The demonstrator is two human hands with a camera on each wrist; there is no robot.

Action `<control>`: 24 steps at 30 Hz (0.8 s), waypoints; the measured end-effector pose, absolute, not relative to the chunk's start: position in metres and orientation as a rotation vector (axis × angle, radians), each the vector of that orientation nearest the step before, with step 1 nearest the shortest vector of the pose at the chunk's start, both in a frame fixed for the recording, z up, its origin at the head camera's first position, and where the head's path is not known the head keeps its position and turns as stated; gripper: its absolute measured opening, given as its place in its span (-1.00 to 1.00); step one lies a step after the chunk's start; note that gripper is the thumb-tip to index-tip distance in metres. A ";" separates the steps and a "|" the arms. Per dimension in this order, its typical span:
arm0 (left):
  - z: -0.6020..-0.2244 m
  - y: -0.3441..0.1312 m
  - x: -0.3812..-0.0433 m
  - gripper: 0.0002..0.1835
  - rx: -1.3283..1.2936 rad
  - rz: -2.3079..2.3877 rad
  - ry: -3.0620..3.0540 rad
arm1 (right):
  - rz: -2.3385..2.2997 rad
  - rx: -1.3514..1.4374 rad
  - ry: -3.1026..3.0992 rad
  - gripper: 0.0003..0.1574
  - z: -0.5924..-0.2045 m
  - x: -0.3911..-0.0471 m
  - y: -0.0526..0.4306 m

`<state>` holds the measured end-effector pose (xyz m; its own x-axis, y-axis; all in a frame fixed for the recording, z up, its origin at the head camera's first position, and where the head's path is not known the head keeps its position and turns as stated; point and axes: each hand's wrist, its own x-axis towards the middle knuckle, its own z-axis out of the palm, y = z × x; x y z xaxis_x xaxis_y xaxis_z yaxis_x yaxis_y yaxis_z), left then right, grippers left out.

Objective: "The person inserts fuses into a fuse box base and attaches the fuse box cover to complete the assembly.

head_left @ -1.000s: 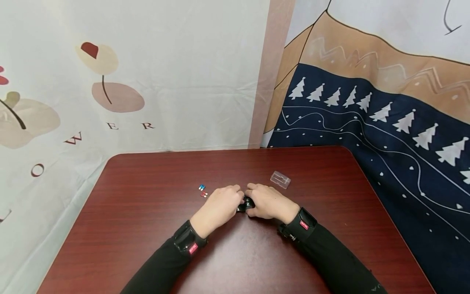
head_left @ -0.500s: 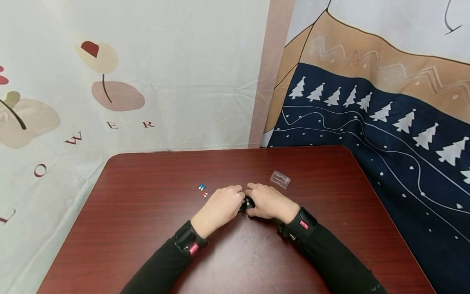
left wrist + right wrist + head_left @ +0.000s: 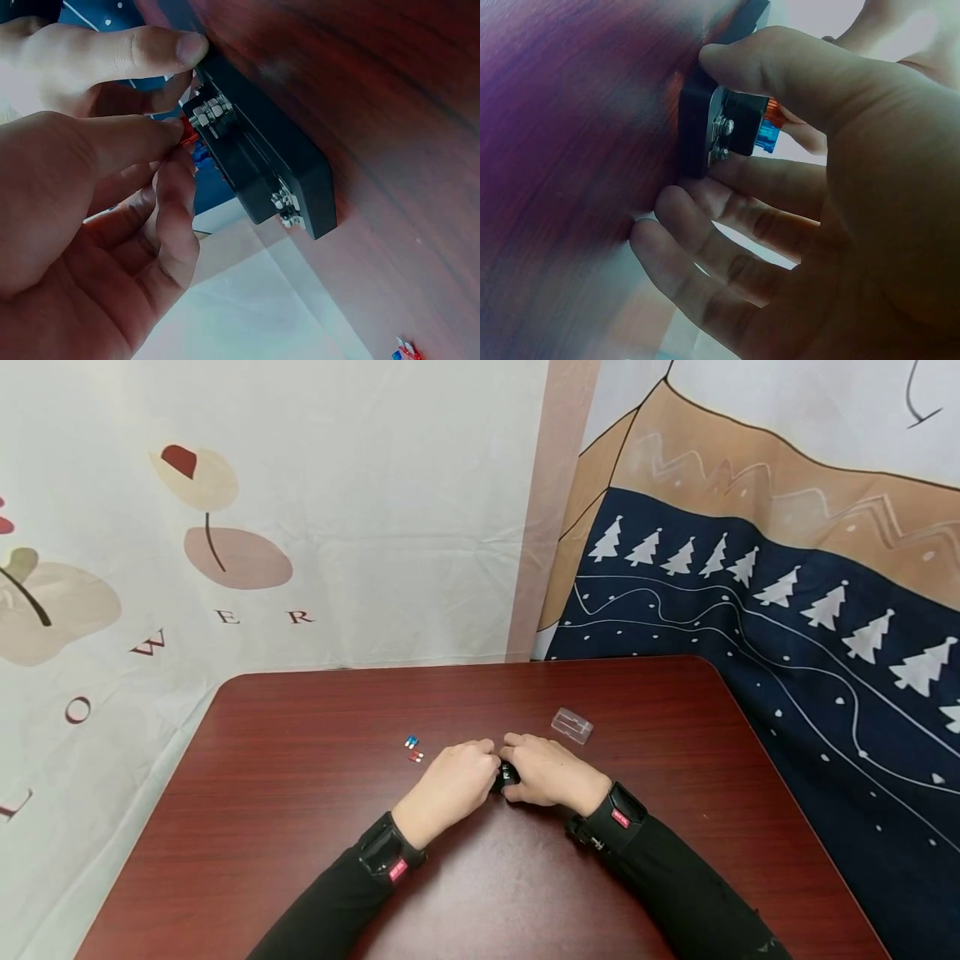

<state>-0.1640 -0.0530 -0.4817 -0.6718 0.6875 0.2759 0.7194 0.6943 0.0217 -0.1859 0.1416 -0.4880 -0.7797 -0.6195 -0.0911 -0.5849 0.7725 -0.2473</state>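
Between the two hands a black fuse block (image 3: pixel 507 774) stands on the table, mostly covered by fingers in the head view. My right hand (image 3: pixel 551 772) grips its base, thumb on one side and fingers on the other. Metal terminal screws (image 3: pixel 726 126) show along its edge in the right wrist view. My left hand (image 3: pixel 453 783) pinches a red blade fuse (image 3: pixel 189 131) at the block's top between thumb and finger. A blue blade fuse (image 3: pixel 766 136) sits in the block beside the red one. The red fuse's blades are hidden.
Left of the hands, a blue blade fuse (image 3: pixel 412 742) and a red blade fuse (image 3: pixel 416 756) lie loose on the reddish-brown table (image 3: pixel 300 827). A clear plastic cover (image 3: pixel 572 726) lies behind the right hand. Printed cloths (image 3: pixel 420 527) hang behind the table's far edge.
My left hand has shifted very slightly to the right, and less of the block shows between the hands. The right hand, loose fuses and clear cover stay put.
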 end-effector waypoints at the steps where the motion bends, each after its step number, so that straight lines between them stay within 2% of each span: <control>1: -0.482 -0.053 -0.164 -0.82 -1.124 -0.183 -2.659 | -0.306 -0.958 2.798 -0.27 -0.488 -0.186 0.142; 24: -0.477 -0.055 -0.166 -0.78 -1.097 -0.240 -2.726 | -0.314 -0.969 2.812 -0.38 -0.485 -0.185 0.141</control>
